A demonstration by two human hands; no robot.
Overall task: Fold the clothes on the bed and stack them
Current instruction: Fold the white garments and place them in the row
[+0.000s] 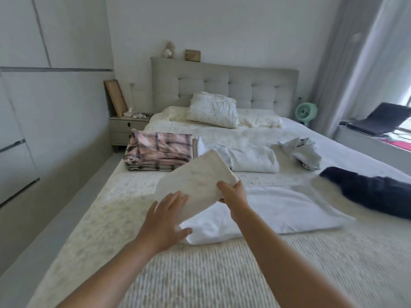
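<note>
Cream ribbed cover is lying across the near end of the bed (200, 274), and both bare forearms are reaching out over it. The left hand (165, 221) is spreading its fingers straight and apart, its fingertips touching the lower edge of a folded cream cloth (195, 181). The right hand (233, 194) is pinching the same cloth at its right corner, thumb on top and fingers curled beneath, so the cloth is hanging tilted in the air above the bed. Directly below the folded cream cloth, a white garment (278, 210) is lying spread flat on the bed. To the right of the folded cream cloth, a dark navy garment (375, 192) is lying stretched toward the bed's right edge. Just beyond the folded cream cloth, a folded white piece (251, 161) is resting on the bed, and to the left of it a plaid pink and grey stack (160, 152) is sitting folded near the bed's left edge. Farther right of the folded cream cloth, a crumpled grey and white garment (304, 152) is lying unfolded. Beyond all of these, pillows (213, 110) are leaning against the tufted headboard (222, 85). A nightstand (126, 130) is standing left of the headboard, and a small green fan (307, 112) is standing to its right.
</note>
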